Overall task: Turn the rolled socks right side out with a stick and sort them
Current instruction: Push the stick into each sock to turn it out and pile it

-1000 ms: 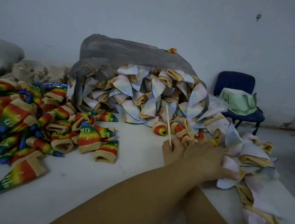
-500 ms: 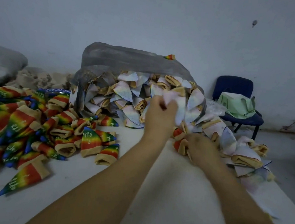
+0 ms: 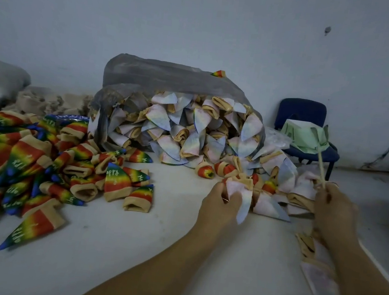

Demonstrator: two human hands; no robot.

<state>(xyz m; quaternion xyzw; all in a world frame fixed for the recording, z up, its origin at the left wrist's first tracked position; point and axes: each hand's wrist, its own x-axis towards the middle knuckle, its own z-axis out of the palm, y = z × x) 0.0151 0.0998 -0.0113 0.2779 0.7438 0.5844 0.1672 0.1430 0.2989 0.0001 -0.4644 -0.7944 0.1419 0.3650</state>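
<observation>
Pale, pastel-tinted rolled socks (image 3: 191, 127) spill from the mouth of a grey plastic bag (image 3: 167, 76) lying on the white table (image 3: 128, 249). Just in front of the bag, toward its right end, the left hand (image 3: 218, 204) pinches one pale sock (image 3: 241, 196), fingers curled round it. Further right of the bag, the right hand (image 3: 336, 212) is clamped on a thin wooden stick (image 3: 321, 165) that points upward. Left of the bag lies a heap of rainbow socks (image 3: 41, 161). Behind the bag's right side stands a blue chair (image 3: 302, 111).
</observation>
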